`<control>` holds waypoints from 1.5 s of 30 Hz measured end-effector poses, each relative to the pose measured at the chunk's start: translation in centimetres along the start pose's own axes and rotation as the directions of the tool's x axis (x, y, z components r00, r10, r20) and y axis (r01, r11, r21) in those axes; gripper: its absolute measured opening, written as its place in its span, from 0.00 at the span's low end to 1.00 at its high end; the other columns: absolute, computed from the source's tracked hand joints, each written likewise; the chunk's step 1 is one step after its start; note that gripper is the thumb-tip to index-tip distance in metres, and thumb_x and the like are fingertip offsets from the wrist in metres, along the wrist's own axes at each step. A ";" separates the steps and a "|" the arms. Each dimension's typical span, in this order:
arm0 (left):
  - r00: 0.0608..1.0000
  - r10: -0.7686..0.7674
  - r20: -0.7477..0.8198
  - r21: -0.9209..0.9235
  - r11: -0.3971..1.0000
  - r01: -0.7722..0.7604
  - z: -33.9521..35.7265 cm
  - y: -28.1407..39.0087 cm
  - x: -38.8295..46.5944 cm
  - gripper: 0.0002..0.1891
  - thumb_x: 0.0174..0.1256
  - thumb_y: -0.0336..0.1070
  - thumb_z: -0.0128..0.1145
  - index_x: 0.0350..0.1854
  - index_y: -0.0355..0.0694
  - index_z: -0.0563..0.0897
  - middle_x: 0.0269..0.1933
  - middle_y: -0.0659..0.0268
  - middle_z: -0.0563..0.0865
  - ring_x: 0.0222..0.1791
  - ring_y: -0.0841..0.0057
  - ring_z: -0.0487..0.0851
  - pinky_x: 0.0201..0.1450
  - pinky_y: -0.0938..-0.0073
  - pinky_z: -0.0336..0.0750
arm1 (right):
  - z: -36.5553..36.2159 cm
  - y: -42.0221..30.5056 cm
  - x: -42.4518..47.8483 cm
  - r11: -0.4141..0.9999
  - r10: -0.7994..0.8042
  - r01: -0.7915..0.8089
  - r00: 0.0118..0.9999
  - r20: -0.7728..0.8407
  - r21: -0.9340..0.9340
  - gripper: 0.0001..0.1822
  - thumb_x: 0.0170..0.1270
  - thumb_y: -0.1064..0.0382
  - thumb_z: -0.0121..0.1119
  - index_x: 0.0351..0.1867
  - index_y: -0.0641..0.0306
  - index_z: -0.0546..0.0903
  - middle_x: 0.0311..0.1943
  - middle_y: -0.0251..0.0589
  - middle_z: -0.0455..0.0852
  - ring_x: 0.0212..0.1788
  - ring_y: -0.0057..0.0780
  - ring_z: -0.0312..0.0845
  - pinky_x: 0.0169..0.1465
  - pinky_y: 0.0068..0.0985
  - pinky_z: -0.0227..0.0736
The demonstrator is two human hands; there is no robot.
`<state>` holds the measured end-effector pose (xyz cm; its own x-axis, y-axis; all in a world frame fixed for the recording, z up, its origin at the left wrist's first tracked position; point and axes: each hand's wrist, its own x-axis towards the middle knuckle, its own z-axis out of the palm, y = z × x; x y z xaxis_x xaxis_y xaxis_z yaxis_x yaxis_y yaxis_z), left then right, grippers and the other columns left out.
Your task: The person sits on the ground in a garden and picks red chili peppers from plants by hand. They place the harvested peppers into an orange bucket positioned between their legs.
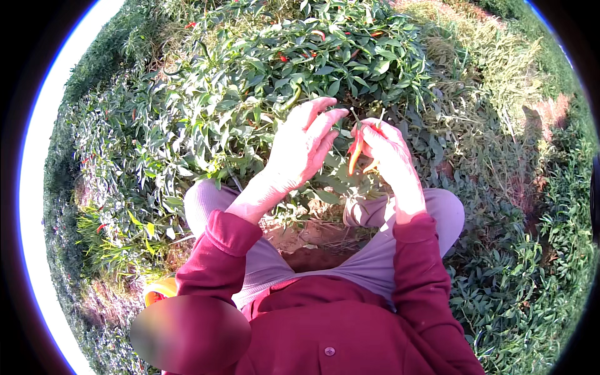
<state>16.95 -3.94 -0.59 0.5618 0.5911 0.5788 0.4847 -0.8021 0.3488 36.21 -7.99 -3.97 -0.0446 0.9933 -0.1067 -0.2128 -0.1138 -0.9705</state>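
Several red and orange chili peppers (356, 152) hang from the grip of my right hand (386, 145), their green stems poking up above the fingers. My left hand (302, 140) is just to the left, palm down and fingers apart, with nothing seen in it. Its fingertips are close to the peppers but do not touch them. A green chili pepper (294, 97) on the plant curves just above the left hand. Leafy pepper plants (262, 61) spread in front of both hands, with red chilies (318, 34) showing among the leaves.
A yellow-orange container (161, 288), partly hidden by my left sleeve, has something red inside. Bare soil (304, 236) shows between my bent legs. Dry weeds (487, 65) stand at the right, and more green plants (506, 276) grow beside my right side.
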 end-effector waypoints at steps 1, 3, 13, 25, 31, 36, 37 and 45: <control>0.997 0.062 0.053 0.080 0.995 -0.066 -0.7 0.5 0.2 0.21 0.54 0.27 0.61 0.53 0.44 0.79 0.55 0.61 0.77 0.53 0.62 0.77 0.51 0.66 0.75 | 0.3 0.1 -0.2 1.000 0.019 -0.019 1.000 0.006 -0.016 0.16 0.67 0.50 0.56 0.43 0.61 0.80 0.35 0.30 0.82 0.39 0.17 0.77 0.44 0.16 0.70; 0.978 0.182 0.103 0.252 0.946 -0.202 -1.0 0.1 -0.3 0.20 0.52 0.29 0.60 0.51 0.47 0.81 0.54 0.63 0.78 0.53 0.65 0.77 0.52 0.66 0.74 | 0.9 0.3 -0.5 0.997 0.057 -0.056 0.998 0.018 -0.050 0.15 0.67 0.52 0.56 0.42 0.62 0.80 0.36 0.30 0.82 0.40 0.18 0.77 0.44 0.16 0.70; 0.872 0.345 0.348 0.328 0.826 -0.458 -3.4 -0.5 -2.7 0.15 0.51 0.36 0.54 0.42 0.39 0.81 0.35 0.69 0.79 0.43 0.72 0.78 0.57 0.64 0.71 | 3.3 1.0 -1.8 0.969 0.241 -0.248 0.935 0.260 -0.003 0.11 0.68 0.58 0.56 0.37 0.65 0.78 0.24 0.28 0.77 0.22 0.13 0.68 0.26 0.15 0.64; 0.906 0.016 0.424 0.119 0.990 -0.073 -4.2 1.5 -6.4 0.06 0.54 0.30 0.55 0.32 0.37 0.73 0.29 0.61 0.74 0.33 0.63 0.78 0.37 0.62 0.75 | 4.5 0.6 -2.9 0.884 0.185 0.012 0.909 0.372 -0.468 0.13 0.65 0.58 0.55 0.33 0.69 0.79 0.23 0.33 0.80 0.23 0.19 0.71 0.29 0.23 0.66; 0.810 -0.278 0.516 -0.392 0.764 0.512 -4.9 1.1 -7.1 0.08 0.63 0.34 0.49 0.35 0.34 0.75 0.26 0.59 0.73 0.27 0.70 0.75 0.33 0.69 0.70 | 5.7 -1.8 -4.9 0.886 0.176 -0.001 0.926 0.335 -0.463 0.13 0.65 0.58 0.57 0.39 0.68 0.79 0.26 0.33 0.80 0.29 0.21 0.76 0.36 0.22 0.71; 0.656 -0.455 0.603 -0.698 0.097 0.709 -3.2 1.6 -9.1 0.11 0.67 0.42 0.52 0.37 0.38 0.78 0.29 0.77 0.75 0.24 0.90 0.65 0.26 0.87 0.59 | 4.8 0.6 -3.7 0.885 0.289 -0.078 0.865 0.410 -0.459 0.12 0.64 0.58 0.59 0.40 0.67 0.79 0.26 0.32 0.80 0.32 0.20 0.76 0.38 0.20 0.72; 0.711 -0.424 0.560 -0.789 -0.013 0.614 -2.7 1.3 -9.7 0.11 0.68 0.42 0.53 0.39 0.39 0.78 0.28 0.76 0.74 0.24 0.91 0.64 0.26 0.89 0.60 | 4.8 1.6 -3.6 0.882 0.243 -0.028 0.882 0.404 -0.470 0.12 0.65 0.59 0.59 0.39 0.67 0.79 0.26 0.32 0.80 0.31 0.19 0.75 0.37 0.19 0.71; 0.976 -0.208 0.062 0.129 0.972 0.198 -4.1 2.0 -10.3 0.10 0.61 0.39 0.61 0.41 0.41 0.81 0.36 0.67 0.78 0.35 0.73 0.78 0.37 0.72 0.74 | 5.7 1.9 -3.8 0.808 0.304 -0.047 0.888 0.346 -0.588 0.10 0.66 0.63 0.56 0.40 0.68 0.80 0.27 0.32 0.81 0.31 0.17 0.72 0.37 0.19 0.68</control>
<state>9.37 -11.96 -2.80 0.4892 0.7489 0.4470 0.6691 -0.6510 0.3584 30.46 -12.05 -4.17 -0.4420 0.8400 -0.3146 0.4041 -0.1266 -0.9059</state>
